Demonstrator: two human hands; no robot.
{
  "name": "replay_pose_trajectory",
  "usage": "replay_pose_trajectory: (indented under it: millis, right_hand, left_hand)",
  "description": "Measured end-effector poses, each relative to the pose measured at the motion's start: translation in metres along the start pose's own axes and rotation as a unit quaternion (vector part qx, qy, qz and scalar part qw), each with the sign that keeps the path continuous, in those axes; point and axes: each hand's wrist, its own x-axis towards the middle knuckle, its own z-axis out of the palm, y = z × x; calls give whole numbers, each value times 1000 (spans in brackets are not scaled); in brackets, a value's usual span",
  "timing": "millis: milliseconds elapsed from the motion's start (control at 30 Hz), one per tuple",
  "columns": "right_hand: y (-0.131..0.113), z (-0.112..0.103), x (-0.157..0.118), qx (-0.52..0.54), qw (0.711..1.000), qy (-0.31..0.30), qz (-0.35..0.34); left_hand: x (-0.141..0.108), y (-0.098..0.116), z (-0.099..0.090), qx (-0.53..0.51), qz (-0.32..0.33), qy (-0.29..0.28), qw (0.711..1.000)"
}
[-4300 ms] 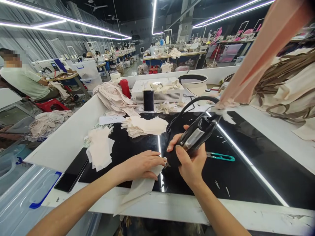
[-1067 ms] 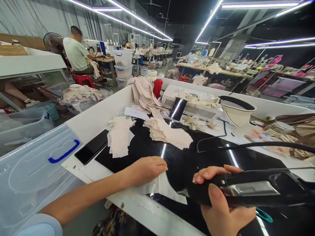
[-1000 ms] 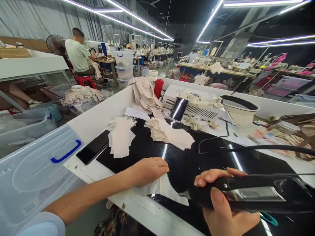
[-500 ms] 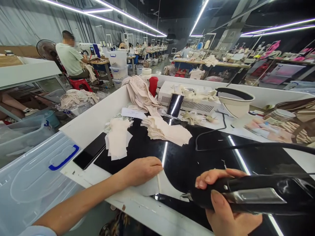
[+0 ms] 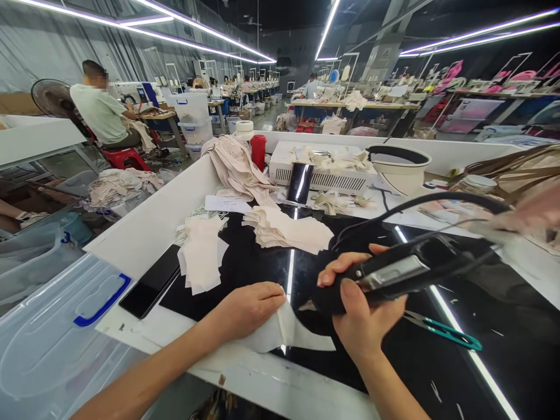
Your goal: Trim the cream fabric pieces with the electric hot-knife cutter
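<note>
My left hand [image 5: 251, 309] is closed in a pinch on the upper edge of a pale cloth piece [image 5: 301, 335], which lies by the table's front edge. The piece curves to the right; my palm covers part of it. My right hand [image 5: 363, 306] is wrapped round a black corded hand tool [image 5: 396, 274] with a metal strip along its body. The tool's front end hangs just above the right part of the cloth, apart from my left hand. Teal thread snips [image 5: 450, 332] lie right of my right hand. Cut pale pieces lie in one stack [image 5: 286, 227] and another stack [image 5: 201, 254].
Another person's blurred hand [image 5: 534, 213] is at the right, near the tool's cord. A phone [image 5: 151, 283] lies on the left. A white box-shaped device [image 5: 324, 175], red cup [image 5: 258, 153] and cream round container [image 5: 400, 169] stand behind. A clear bin [image 5: 48, 338] is beside the table.
My right hand has drawn the tool left and up, its rear end now raised. The thread snips have come into sight. Another person's hand has appeared at the right. My left hand keeps its pinch.
</note>
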Motion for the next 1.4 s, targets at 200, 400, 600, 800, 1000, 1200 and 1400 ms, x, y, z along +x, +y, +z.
replay_pose_trajectory:
  millis: [200, 400, 600, 800, 1000, 1200, 1400]
  right_hand:
    - [19, 18, 7, 16, 1000, -7, 7]
    - [25, 20, 7, 22, 1000, -8, 6]
    - [28, 20, 6, 21, 1000, -11, 11]
    - [29, 20, 4, 19, 1000, -15, -1]
    - [23, 17, 5, 9, 1000, -12, 1]
    - [18, 13, 1, -3, 1000, -2, 7]
    - [19, 14, -3, 17, 1000, -8, 4]
  left_hand:
    - [-2, 0, 0, -31, -22, -11, 999]
    - [-3, 0, 2, -42, -30, -17, 999]
    - [-1, 1, 2, -36, -26, -10, 999]
    - [0, 1, 1, -40, -24, -7, 999]
    - [-1, 0, 1, -45, -28, -18, 998]
    - [-5, -3, 3, -48, -29, -21, 998]
    - [-5, -3, 1, -63, -38, -41, 996]
